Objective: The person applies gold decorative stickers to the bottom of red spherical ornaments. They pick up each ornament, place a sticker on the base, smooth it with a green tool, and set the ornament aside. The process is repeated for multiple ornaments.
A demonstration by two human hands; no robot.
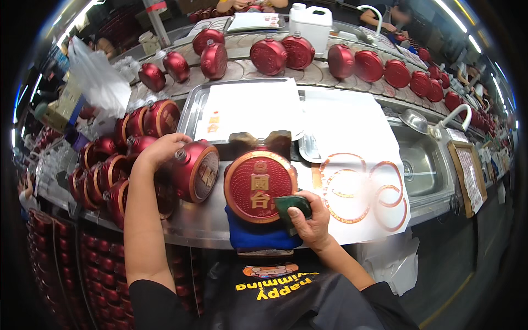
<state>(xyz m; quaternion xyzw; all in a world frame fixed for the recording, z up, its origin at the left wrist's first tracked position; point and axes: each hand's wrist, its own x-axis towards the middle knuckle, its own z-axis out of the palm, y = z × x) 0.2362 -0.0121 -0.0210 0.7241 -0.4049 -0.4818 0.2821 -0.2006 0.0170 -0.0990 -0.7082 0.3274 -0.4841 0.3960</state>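
Note:
My left hand [169, 148] is closed over the upper back of a round red bottle [193, 175], its fingertips partly hidden behind it. This bottle leans at an angle, its short neck beside my wrist. In front of me, another round red bottle [260, 187] with raised gold characters and a gold-orange rim rests face up on a blue cloth [254, 234]. A brown cradle-like support [275, 142] shows behind it. My right hand [313, 220] grips a dark green flat scraper [290, 213] between thumb and fingers, its blade against the lower right rim of the face-up bottle.
Several red bottles [159, 117] crowd the left. A metal tray [190, 113] with white paper lies ahead; right of it, a white sheet [352, 132] carries red-gold ring decals [391, 192]. Beyond are a sink [423, 165], a bottle-lined conveyor [236, 71], a white jug [311, 27] and co-workers.

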